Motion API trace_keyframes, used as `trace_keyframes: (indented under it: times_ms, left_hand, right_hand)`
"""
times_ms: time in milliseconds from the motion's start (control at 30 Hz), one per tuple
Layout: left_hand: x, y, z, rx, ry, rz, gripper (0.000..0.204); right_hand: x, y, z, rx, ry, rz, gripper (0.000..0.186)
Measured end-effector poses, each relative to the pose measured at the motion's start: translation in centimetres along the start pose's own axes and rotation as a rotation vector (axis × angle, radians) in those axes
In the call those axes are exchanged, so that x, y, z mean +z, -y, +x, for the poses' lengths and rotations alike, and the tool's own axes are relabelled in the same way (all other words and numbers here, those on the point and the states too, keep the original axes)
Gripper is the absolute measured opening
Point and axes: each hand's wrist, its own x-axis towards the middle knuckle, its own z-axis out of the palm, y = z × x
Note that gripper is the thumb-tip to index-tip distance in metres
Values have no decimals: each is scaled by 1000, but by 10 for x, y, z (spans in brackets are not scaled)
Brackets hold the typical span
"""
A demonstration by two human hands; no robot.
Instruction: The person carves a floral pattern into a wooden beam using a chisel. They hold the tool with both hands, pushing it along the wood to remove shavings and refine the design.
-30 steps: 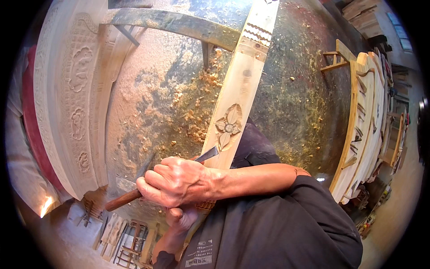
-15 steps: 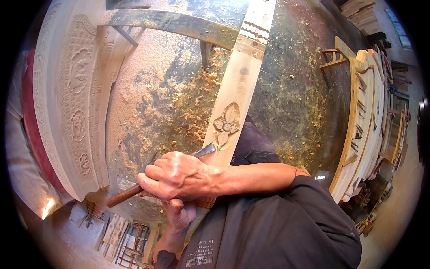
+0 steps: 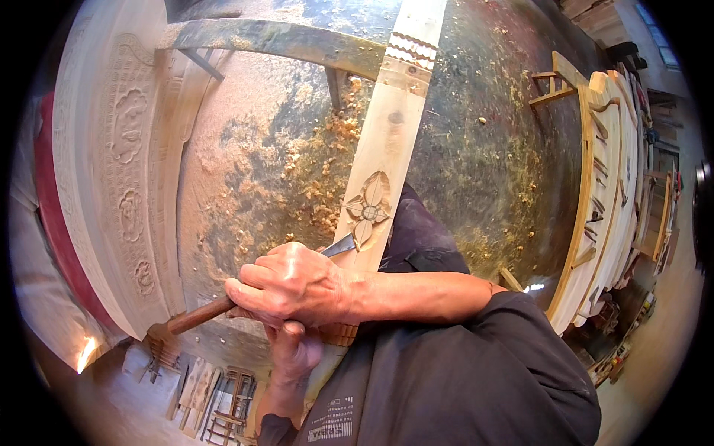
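Observation:
My right hand is closed around a chisel with a long wooden handle, which sticks out to the left. Its steel blade rests near the lower petal of a four-petal flower carving on a long pale wooden board. My left hand is under the right one, thumb bent, with its fingers closed and largely hidden; what it grips I cannot make out. The board carries wavy notched bands near its far end, and its near part runs beneath my right forearm.
A carved pale panel stands at left beside red cloth. A worn bench beam crosses behind the board. Shavings and sawdust cover the floor. At right, a wooden bench holds several tools. Wooden pieces lean at lower left.
The chisel blade has edged up the board, closer to the flower's lower petal, and my hands moved with it. The view has shifted slightly, so the board sits a little further left.

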Motion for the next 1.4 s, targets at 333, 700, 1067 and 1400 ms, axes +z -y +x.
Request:
trace_keyframes:
  times_ms: [333,700,1067,1400]
  left_hand:
    - [-32,-11,-8,-121,117,-76,108]
    - [-45,5,-19,-40,15,-141,113]
    - [-35,7,-15,-1,64,-130,102]
    - [-30,5,-14,-26,28,-141,112]
  right_hand:
    - [-4,15,3,-202,-73,-249,38]
    - [9,13,-5,-155,63,-69,37]
    - [6,9,-3,-108,22,1,28]
    - [5,7,-3,-96,-13,15,29]
